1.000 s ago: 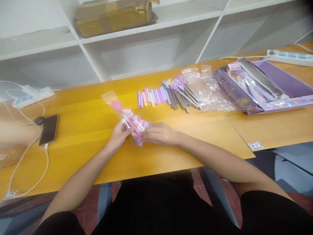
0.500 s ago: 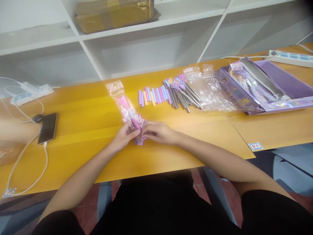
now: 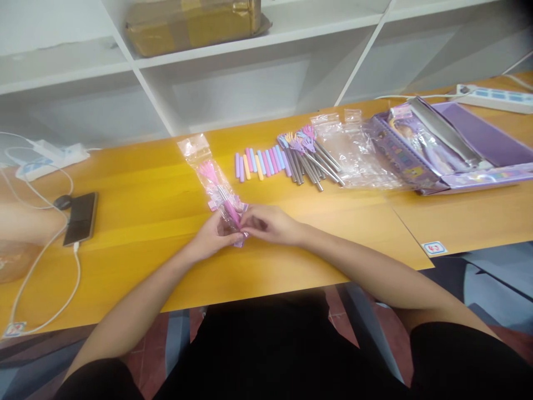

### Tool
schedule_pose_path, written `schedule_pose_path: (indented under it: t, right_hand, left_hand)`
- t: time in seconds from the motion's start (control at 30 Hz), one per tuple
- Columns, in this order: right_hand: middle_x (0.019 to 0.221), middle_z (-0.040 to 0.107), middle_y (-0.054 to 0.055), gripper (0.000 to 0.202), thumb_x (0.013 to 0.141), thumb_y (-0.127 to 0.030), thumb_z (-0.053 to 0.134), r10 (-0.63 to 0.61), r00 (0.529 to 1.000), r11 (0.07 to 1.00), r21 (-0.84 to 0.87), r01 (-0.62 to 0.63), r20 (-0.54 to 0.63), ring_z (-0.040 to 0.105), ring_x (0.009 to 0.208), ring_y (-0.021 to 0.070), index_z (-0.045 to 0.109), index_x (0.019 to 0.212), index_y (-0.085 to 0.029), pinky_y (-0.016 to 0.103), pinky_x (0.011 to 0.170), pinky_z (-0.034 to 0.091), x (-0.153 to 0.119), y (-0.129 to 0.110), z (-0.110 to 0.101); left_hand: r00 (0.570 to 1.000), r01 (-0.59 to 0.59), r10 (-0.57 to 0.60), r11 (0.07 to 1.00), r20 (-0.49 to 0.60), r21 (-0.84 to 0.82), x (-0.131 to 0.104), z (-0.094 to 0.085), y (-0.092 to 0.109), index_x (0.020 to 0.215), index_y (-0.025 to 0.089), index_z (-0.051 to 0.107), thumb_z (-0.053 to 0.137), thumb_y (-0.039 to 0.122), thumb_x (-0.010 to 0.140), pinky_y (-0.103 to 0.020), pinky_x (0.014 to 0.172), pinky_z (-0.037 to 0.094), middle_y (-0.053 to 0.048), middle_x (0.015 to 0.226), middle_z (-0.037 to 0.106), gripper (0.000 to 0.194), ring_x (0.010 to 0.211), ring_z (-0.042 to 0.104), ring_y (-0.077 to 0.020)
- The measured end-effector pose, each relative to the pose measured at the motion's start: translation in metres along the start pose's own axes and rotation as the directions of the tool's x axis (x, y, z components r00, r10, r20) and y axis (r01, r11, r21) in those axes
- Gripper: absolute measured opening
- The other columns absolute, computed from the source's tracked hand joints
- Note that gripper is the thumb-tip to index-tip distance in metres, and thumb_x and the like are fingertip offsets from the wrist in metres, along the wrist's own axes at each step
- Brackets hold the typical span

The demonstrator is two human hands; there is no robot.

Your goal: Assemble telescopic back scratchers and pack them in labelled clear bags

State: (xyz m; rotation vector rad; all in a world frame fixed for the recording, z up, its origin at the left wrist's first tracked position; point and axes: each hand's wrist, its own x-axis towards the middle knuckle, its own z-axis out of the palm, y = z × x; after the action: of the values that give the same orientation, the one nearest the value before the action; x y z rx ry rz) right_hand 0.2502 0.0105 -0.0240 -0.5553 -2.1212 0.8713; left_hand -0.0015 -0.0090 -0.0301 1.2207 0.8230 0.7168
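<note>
A clear plastic bag (image 3: 194, 149) lies slanted across the table in front of me. Inside or along it runs a pink back scratcher (image 3: 223, 194) with a hand-shaped head, a silver rod and a pink handle. A patterned purple-pink card or wrapper shows around the handle end. My left hand (image 3: 210, 236) grips the bag from the left near the handle. From the right, my right hand (image 3: 268, 224) pinches at the handle's lower end; its fingertips partly hide what they hold.
Several pastel grips (image 3: 262, 164) lie in a row beyond my hands, beside a pile of metal rods with claw heads (image 3: 308, 158). Empty plastic bags (image 3: 353, 153) and an open purple box (image 3: 453, 180) are at the right. A phone (image 3: 81, 219) with a cable lies left.
My left thumb has shifted down, away from the handle, and my right fingertips have closed in at its lower end. The other things stay in place.
</note>
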Motion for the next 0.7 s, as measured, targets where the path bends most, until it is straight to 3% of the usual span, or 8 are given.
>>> schedule_pose_path:
  t: [0.13, 0.3, 0.37, 0.5, 0.7]
  right_hand:
    - [0.079, 0.061, -0.005, 0.021, 0.108, -0.040, 0.074, 0.081, 0.997, 0.996, 0.051, -0.080, -0.018, 0.053, 0.063, 0.0108, 0.064, 0.110, -0.022, 0.024, 0.063, 0.045, -0.001, 0.004, 0.003]
    - [0.101, 0.061, 0.000, 0.042, 0.099, -0.050, 0.083, 0.136, 0.982, 0.990, 0.050, -0.131, -0.134, 0.052, 0.068, 0.0114, 0.055, 0.116, -0.023, 0.025, 0.060, 0.044, 0.000, 0.004, 0.001]
    - [0.100, 0.059, 0.000, 0.048, 0.096, -0.053, 0.086, 0.174, 0.975, 0.985, 0.039, -0.170, -0.140, 0.051, 0.071, 0.0126, 0.053, 0.114, -0.023, 0.026, 0.061, 0.044, 0.002, 0.003, -0.001]
    - [0.085, 0.057, -0.003, 0.043, 0.100, -0.058, 0.080, 0.206, 0.979, 0.978, 0.042, -0.206, 0.009, 0.048, 0.071, 0.0135, 0.057, 0.096, -0.022, 0.027, 0.065, 0.041, 0.004, 0.001, -0.004]
    - [0.088, 0.069, 0.001, 0.046, 0.106, -0.064, 0.070, 0.211, 0.965, 0.953, 0.184, -0.239, 0.157, 0.060, 0.079, 0.0161, 0.069, 0.099, -0.019, 0.028, 0.073, 0.049, 0.004, -0.001, 0.001]
  left_hand:
    - [1.000, -0.022, 0.022, 1.000, -0.012, -0.006, 0.001, 0.001, -0.002, 0.133, 0.023, 0.064, 0.098, 0.038, 0.083, -0.041, 0.096, 0.065, -0.010, 0.120, 0.079, 0.062, 0.106, 0.079, -0.0261]
    - [0.996, -0.062, 0.059, 0.997, -0.059, -0.052, 0.002, 0.006, 0.005, 0.139, 0.023, 0.063, 0.097, 0.038, 0.084, -0.041, 0.102, 0.064, -0.013, 0.134, 0.076, 0.066, 0.119, 0.077, -0.0274]
    - [0.994, -0.075, 0.070, 0.996, -0.087, -0.056, 0.001, 0.007, 0.009, 0.143, 0.024, 0.063, 0.098, 0.038, 0.084, -0.041, 0.106, 0.063, -0.015, 0.146, 0.072, 0.070, 0.125, 0.075, -0.0279]
    - [0.991, -0.086, 0.082, 0.996, -0.108, -0.034, 0.001, 0.008, 0.014, 0.150, 0.026, 0.061, 0.098, 0.040, 0.084, -0.042, 0.114, 0.059, -0.014, 0.157, 0.066, 0.076, 0.133, 0.072, -0.0286]
    - [0.996, -0.066, 0.066, 0.998, -0.053, 0.008, -0.002, 0.007, 0.008, 0.134, 0.020, 0.067, 0.095, 0.049, 0.087, -0.036, 0.092, 0.065, -0.013, 0.126, 0.079, 0.061, 0.114, 0.078, -0.0286]
